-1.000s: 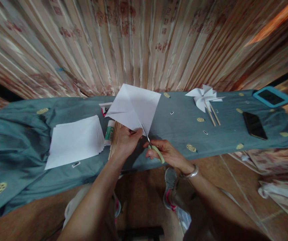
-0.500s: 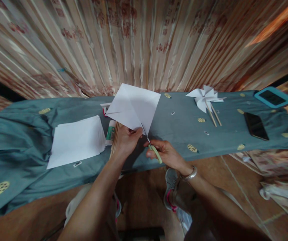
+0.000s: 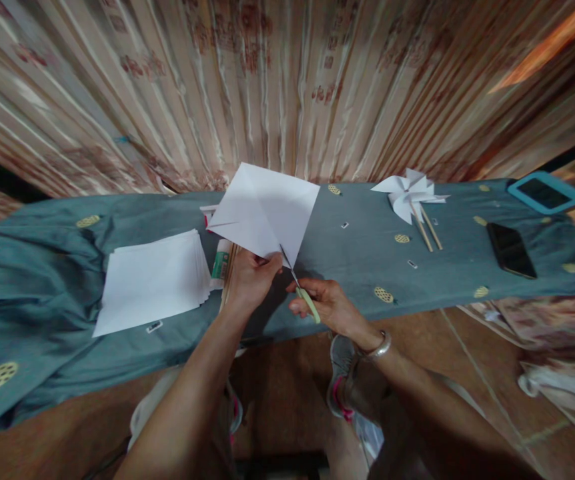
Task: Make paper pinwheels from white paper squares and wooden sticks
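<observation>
White paper [image 3: 275,210] fills mid-frame, its lower edge pinched by the left hand [image 3: 253,275], thumb uppermost; beside it, the right hand [image 3: 335,305] curls closed around scissors [image 3: 309,304]. Clean cutting likely means following the crease [image 3: 262,205], blades clear of the thumb. A paper stack [image 3: 152,280] lies centre left.

This looks like a room in a home, though which room is unclear. A floor-length-looking, cream-and-brown pleated fabric curtain [image 3: 287,100] with reddish printed motifs fills the background. Before it stands a long, narrow table [image 3: 357,257], draped in a loose grey-green cloth [image 3: 42,287] printed with yellow pineapples, rumpled at one end like household linen. A flat black smartphone [image 3: 511,250] lies on it, and brown floor tiles [image 3: 472,353] with pale joints show below.
</observation>
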Motion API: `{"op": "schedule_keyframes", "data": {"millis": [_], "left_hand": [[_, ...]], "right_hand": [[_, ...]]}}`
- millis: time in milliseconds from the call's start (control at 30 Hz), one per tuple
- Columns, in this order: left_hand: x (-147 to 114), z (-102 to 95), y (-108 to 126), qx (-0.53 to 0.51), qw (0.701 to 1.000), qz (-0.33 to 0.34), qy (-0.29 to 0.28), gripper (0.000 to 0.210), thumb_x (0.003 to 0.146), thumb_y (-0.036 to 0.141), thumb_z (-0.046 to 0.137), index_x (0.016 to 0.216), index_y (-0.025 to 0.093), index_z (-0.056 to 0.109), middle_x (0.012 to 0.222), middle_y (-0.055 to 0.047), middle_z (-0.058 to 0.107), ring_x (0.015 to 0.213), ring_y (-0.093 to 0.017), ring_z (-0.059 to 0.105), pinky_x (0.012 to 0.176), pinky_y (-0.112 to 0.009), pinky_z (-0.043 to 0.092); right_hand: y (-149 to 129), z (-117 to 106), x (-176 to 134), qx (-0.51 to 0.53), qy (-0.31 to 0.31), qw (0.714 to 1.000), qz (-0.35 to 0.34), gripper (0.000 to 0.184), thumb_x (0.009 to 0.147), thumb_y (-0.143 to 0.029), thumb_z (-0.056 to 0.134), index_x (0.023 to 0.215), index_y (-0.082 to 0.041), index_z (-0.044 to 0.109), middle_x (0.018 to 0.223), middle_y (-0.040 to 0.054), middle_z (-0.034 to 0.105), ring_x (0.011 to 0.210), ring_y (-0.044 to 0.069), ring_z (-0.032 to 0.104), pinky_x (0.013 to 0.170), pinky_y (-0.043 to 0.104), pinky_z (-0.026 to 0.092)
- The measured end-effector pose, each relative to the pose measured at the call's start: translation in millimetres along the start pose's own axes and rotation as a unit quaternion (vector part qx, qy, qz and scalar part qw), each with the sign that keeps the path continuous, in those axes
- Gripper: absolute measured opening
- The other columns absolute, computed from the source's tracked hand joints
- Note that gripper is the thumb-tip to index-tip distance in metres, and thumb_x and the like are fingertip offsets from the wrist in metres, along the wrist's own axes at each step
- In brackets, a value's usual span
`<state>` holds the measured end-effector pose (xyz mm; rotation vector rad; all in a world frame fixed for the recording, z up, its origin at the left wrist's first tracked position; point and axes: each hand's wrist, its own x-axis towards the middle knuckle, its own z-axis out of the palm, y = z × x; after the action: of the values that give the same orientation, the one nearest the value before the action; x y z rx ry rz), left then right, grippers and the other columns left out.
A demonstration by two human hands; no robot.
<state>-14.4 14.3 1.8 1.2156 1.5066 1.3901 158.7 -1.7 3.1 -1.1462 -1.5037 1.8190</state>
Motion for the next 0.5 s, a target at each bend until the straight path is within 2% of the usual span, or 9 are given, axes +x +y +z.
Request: {"op": "schedule_keyframes", "data": {"millis": [233,500], "left_hand": [[-2.9,5.1,4.2,-0.037,0.999,0.002,-0.028,0.008,0.068,0.025,0.063,0.067,0.017,0.062,0.057,0.002,0.063,0.049,-0.013,0.057,0.049,-0.023,0.043],[-4.1,8.1,8.7,-0.061,0.998,-0.012,-0.029,0.009,0.065,0.024,0.064,0.067,0.017,0.060,0.057,0.003,0.062,0.049,-0.013,0.057,0.048,-0.022,0.044]], "right_hand": [[1.6,-2.9,0.4,-0.036,0.005,0.999,-0.024,0.049,0.063,-0.055,0.079,0.092,-0.017,0.070,0.059,-0.0016,0.062,0.053,0.011,0.054,0.049,0.021,0.042],[3.8,-4.3,0.8,-0.042,0.007,0.999,-0.029,0.049,0.066,-0.056,0.077,0.094,-0.017,0.070,0.058,-0.0028,0.060,0.051,0.010,0.053,0.049,0.021,0.042]]}}
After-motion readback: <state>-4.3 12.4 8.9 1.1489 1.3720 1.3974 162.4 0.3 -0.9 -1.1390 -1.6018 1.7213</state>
